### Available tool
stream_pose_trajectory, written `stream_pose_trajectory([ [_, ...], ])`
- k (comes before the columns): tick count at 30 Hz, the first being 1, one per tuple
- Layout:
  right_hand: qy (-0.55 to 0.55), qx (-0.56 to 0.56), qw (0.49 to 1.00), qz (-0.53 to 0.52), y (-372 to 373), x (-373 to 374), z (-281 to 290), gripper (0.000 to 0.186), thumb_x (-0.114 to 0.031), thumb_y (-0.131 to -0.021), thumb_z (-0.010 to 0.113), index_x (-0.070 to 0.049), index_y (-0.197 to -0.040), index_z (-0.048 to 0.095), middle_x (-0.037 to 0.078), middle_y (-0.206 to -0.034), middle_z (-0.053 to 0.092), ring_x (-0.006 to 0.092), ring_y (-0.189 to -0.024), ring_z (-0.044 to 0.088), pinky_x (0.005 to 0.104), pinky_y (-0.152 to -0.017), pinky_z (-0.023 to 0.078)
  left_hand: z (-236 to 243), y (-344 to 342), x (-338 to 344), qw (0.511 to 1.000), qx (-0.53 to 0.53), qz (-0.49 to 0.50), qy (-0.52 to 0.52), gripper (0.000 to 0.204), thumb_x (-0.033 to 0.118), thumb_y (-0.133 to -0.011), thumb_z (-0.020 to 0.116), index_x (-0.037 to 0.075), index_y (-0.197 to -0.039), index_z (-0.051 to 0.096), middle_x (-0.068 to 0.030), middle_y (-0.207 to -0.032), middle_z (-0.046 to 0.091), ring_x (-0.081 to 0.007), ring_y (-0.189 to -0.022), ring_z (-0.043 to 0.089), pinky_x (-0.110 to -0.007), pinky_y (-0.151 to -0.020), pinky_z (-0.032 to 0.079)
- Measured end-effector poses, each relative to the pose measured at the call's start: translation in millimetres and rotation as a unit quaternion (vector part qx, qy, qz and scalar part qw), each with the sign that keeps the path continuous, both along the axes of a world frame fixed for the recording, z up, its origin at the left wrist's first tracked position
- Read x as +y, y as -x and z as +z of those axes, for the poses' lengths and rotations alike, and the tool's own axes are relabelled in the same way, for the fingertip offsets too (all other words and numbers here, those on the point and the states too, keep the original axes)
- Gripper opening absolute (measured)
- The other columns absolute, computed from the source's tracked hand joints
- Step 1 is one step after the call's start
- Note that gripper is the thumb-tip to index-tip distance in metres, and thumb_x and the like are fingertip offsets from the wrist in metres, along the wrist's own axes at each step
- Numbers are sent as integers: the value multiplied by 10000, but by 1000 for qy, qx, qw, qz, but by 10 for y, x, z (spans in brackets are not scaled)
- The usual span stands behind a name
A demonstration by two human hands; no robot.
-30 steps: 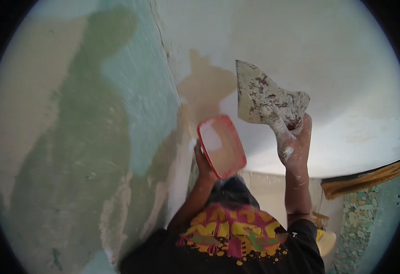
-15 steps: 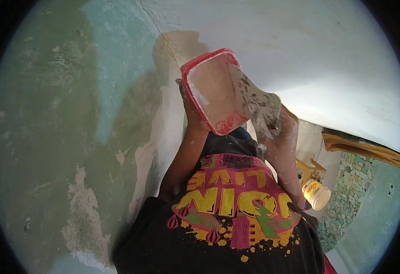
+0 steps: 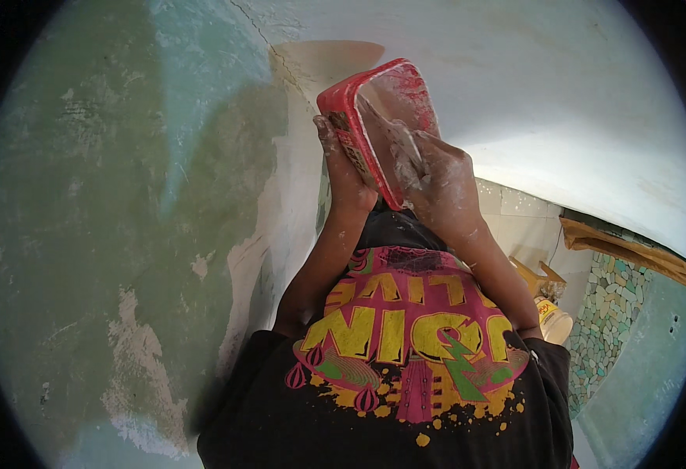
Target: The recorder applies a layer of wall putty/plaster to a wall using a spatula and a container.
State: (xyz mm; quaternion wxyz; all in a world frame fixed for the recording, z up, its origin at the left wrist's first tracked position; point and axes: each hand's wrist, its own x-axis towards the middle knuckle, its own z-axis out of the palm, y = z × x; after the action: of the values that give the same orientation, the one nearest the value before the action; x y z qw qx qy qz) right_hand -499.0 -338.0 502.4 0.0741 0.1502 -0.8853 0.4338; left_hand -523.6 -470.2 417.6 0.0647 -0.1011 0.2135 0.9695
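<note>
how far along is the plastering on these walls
Done, apparently: the white wall on the right looks smoothly coated. In hand: the left hand holds a red tray while the right hand works a putty knife inside it, seemingly loading filler. Left: the green wall shows only scattered white patches, mostly bare, and the cracked corner seam is partly filled.

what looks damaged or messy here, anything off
The green wall is damaged: paint has flaked off in pale patches near its lower part, and a crack runs up along the corner. The red tray in the left hand and the right hand are smeared with white filler. Nothing looks spilled.
</note>
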Motion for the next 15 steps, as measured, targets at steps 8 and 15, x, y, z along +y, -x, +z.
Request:
stream_pose_trajectory([
  [8, 182, -136, 969, -94, -220, 294, -205, 294, -41, -824, 684, 49, -1104, 658, 172, -977, 711, 221, -843, 695, 325, -760, 541, 152, -78, 84, 995, -71, 37, 63, 699, 677, -961, 418, 163, -1435, 426, -45, -1409, 495, -251, -1303, 483, -452, -1110, 405],
  [15, 602, -259, 752, -75, 77, 613, -383, 313, -81, -912, 650, 37, -1193, 577, 159, -1159, 673, 225, -1108, 644, 378, -969, 523, -57, 150, 98, 999, -25, 29, -16, 668, 628, -1006, 345, 169, -1491, 353, -48, -1496, 402, -262, -1383, 397, -447, -1143, 354],
])
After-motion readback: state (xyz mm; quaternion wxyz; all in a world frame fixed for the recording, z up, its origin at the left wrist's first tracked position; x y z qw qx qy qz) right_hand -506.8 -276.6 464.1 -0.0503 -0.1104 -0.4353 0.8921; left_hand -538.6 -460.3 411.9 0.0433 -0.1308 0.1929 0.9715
